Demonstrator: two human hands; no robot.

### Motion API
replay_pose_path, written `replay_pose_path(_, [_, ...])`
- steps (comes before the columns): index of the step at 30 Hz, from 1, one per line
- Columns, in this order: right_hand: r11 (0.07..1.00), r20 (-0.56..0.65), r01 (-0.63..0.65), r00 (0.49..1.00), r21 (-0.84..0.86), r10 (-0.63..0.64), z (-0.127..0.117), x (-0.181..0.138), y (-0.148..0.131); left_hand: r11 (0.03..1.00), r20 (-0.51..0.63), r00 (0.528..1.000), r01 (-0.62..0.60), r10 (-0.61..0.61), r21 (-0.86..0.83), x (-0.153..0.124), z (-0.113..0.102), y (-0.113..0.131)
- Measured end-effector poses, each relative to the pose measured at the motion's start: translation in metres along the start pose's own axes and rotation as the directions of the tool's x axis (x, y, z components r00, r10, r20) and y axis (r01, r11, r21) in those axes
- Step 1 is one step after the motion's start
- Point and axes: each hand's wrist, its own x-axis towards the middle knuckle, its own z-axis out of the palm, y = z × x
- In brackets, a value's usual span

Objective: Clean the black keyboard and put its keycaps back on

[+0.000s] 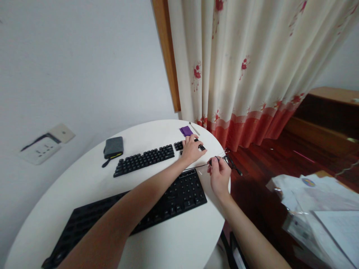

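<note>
My left hand (192,150) reaches over the far right end of a row layout of loose black keycaps (146,160). Its fingers are spread, with the thumb and a finger on either side of a few dark keycaps (202,148). Close by on the right, my right hand (220,173) is closed around a small dark thing, mostly hidden by the fingers; thin wire-like ends show just beyond it. Nearer to me lies a black keyboard (179,198), partly covered by my left forearm; its right part looks bare of keycaps.
On the white round table (168,246) are a grey zip pouch (113,147), a purple cloth (186,130) and a thin pale stick (194,129). A black cable (232,165) hangs at the right edge. Papers and plastic bags (311,198) lie lower right, near a curtain (241,74).
</note>
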Motion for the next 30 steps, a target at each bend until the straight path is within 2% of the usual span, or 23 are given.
replay_pose_path(25, [0.999,0.036,0.008,0.999,-0.032,-0.007,-0.001,-0.001,-0.001,0.999,-0.032,0.999,0.036,-0.035,0.019,0.000,0.000,0.001])
replay_pose_path(28, [0.999,0.035,0.003,0.999,-0.032,-0.002,0.000,-0.001,-0.001,1.000,-0.071,0.997,0.022,-0.023,-0.017,0.004,-0.007,0.003])
replay_pose_path(30, [1.000,0.028,-0.006,1.000,-0.028,0.007,-0.001,-0.001,-0.001,0.999,-0.125,0.992,0.030,-0.035,-0.042,0.009,-0.022,0.001])
